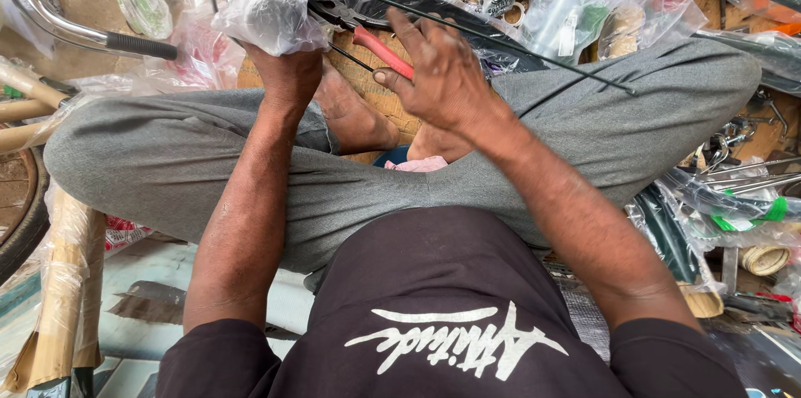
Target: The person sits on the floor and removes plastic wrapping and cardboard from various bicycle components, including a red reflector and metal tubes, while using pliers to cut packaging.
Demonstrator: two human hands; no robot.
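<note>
currently the left hand (288, 73) clamps a long black part in clear plastic wrap (367, 6), whose long axis runs left to right above the crossed legs. the right hand (442, 73), closed on red-handled pliers (375, 47), is nearer the part's middle; the plier nose points up-left to the wrap beside the left hand. a thin black rod (534, 52) slants down-right.

Pretty even soft daylight here, no hard shadows, everything's sharp in the middle; bit of white glare on the crinkly clear plastic bags (275, 14) up top, edges bend slightly from the wide lens
</note>
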